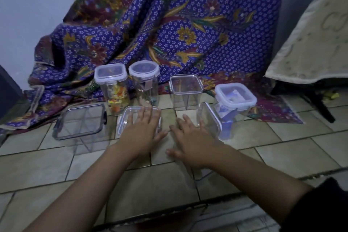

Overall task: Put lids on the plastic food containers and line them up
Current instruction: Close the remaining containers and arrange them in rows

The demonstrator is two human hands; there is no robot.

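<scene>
Several clear plastic containers stand on the tiled floor. In the back row are a tall square one with colourful contents [111, 83], a tall round one [144, 75], a clear-lidded square one [186, 88] and a white-lidded one with blue contents [235, 98]. At front left sits a wide container with a dark-rimmed lid [79, 121]. My left hand [143, 128] lies flat on the lid of the front middle container [126, 118]. My right hand [192, 143] is spread, fingertips against a tilted clear lidded container [210, 120].
A purple patterned cloth [169, 30] hangs behind the containers and spreads under the back row. A cream-covered piece of furniture with a dark leg [320, 107] stands at the right. A dark object [9, 92] is at the left edge.
</scene>
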